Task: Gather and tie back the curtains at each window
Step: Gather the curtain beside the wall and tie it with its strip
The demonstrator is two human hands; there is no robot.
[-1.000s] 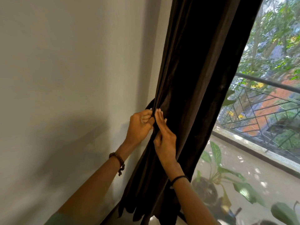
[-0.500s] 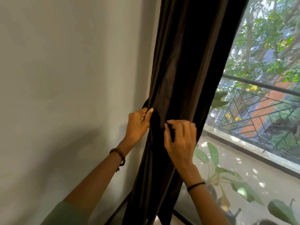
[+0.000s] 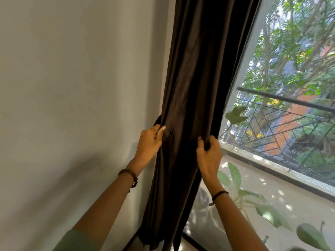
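A dark brown curtain (image 3: pixel 195 84) hangs bunched in folds between the wall and the window. My left hand (image 3: pixel 149 142) grips the curtain's left edge at about waist height, where a dark loop of fabric (image 3: pixel 157 120) sticks out toward the wall. My right hand (image 3: pixel 208 153) grips the curtain's right edge at the same height, fingers curled round the folds. Both hands hold the bundle from opposite sides. The curtain's lower hem (image 3: pixel 154 243) hangs loose near the floor.
A plain white wall (image 3: pixel 72 87) fills the left. The window (image 3: pixel 290 87) on the right shows a balcony with a black railing (image 3: pixel 282 100), potted leafy plants (image 3: pixel 235 182) and trees beyond.
My right hand has moved from the front of the curtain to its right edge and curled round it. The left hand keeps its hold on the left edge. The view has shifted right.
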